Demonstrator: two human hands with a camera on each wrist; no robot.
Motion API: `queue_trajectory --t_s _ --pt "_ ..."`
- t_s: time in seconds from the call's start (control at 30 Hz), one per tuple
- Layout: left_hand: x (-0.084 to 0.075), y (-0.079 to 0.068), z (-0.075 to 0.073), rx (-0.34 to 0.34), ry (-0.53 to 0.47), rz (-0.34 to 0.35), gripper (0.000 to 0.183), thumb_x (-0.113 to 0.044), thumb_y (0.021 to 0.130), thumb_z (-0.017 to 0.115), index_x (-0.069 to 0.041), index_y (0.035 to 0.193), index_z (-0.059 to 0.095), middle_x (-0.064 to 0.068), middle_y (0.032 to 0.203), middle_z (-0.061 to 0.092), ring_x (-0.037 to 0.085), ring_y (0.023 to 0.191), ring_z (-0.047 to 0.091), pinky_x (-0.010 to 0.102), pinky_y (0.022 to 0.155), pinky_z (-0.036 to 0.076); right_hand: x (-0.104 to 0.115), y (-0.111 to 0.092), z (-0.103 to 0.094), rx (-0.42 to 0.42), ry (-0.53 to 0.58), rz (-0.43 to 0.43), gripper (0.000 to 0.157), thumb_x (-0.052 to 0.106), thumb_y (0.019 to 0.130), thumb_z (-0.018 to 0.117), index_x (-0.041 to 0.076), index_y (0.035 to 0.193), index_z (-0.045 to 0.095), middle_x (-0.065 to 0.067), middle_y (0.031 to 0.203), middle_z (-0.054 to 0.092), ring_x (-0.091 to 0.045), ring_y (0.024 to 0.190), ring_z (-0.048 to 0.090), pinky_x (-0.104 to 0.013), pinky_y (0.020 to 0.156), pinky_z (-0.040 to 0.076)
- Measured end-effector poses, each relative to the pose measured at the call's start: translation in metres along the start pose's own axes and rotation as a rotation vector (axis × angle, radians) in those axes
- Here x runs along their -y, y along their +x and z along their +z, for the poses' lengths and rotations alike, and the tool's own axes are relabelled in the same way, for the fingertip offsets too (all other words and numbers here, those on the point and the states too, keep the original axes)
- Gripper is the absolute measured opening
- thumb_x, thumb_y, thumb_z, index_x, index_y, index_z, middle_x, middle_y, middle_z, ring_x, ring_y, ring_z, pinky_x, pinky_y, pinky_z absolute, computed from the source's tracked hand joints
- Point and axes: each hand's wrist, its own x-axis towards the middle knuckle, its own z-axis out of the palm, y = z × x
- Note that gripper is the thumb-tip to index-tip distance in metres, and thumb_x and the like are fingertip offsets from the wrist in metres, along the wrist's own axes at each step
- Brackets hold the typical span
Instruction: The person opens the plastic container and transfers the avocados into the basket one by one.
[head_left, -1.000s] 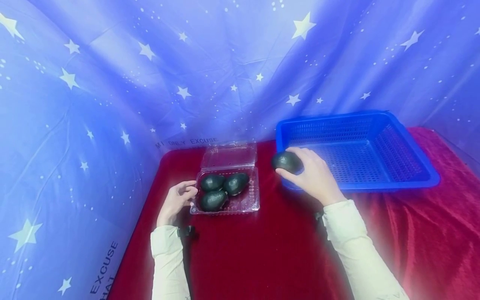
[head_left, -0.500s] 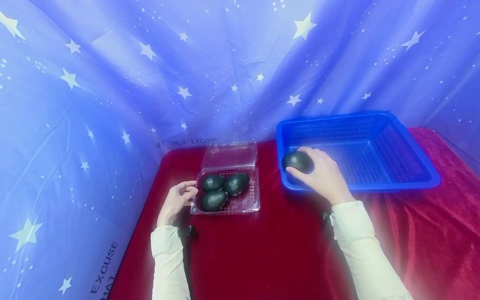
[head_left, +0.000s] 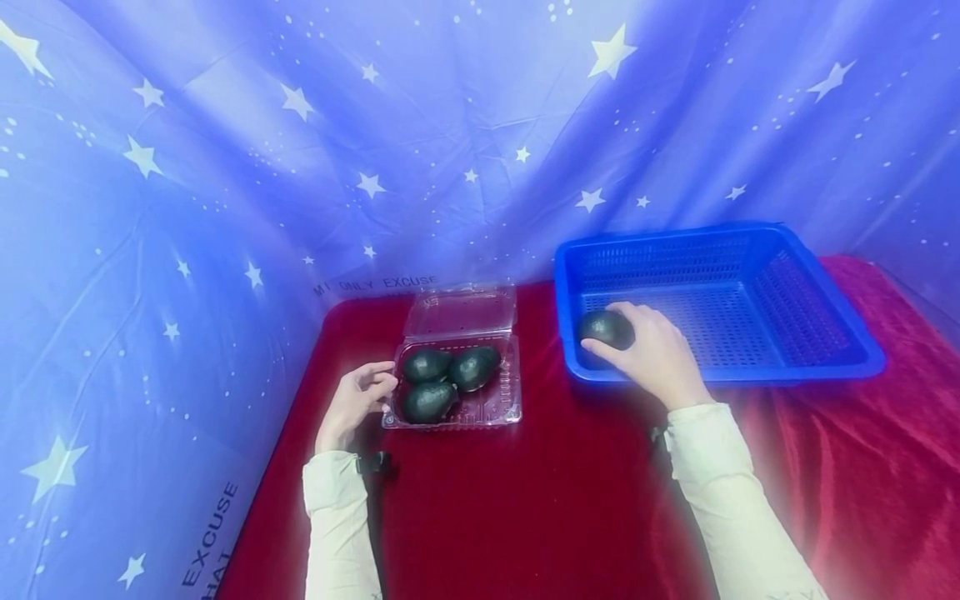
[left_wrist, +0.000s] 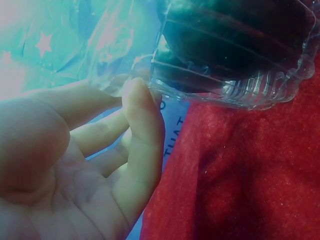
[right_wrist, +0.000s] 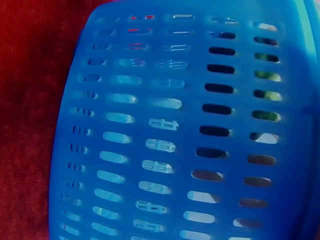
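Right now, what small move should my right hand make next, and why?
Probably ease the held avocado down onto the blue basket's floor and loosen your right hand. It grips the avocado inside the basket's rim, near the left wall, with bare floor alongside. I can't tell whether it already touches bottom.

Blue fabric encloses the left and far sides; it hangs in loose folds and carries a print of pale stars and small dots. Dark lettering including "EXCUSE" is located at the near left; similar print follows the far lower edge. The table surface is covered in red cloth, creased at the right. Illumination is uneven, with paler patches across the fabric.
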Motion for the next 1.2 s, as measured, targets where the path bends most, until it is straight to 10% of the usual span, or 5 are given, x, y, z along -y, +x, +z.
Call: queue_trajectory --t_s 0.83,1.2 --pt "0.0012 0.001 0.0003 -0.002 0.009 0.009 0.044 -0.009 0.094 0.067 0.002 0.135 0.055 0.009 0.101 0.067 0.011 0.075 0.061 0.024 0.062 0.057 0.0015 0.005 -0.0048 0.212 -0.076 0.203 0.079 0.063 0.087 0.063 -0.002 0.132 0.055 -0.03 0.127 0.06 -0.052 0.113 0.057 -0.065 0.088 0.048" --pt "-0.0003 0.0006 0.0 -0.003 0.013 0.014 0.043 -0.008 0.094 0.066 0.002 0.135 0.055 0.004 0.097 0.066 0.011 0.076 0.062 0.025 0.063 0.057 0.0058 0.008 -0.0072 0.29 -0.092 0.272 0.054 0.041 0.096 0.059 -0.002 0.128 0.058 -0.03 0.13 0.058 -0.051 0.118 0.053 -0.064 0.091 0.046"
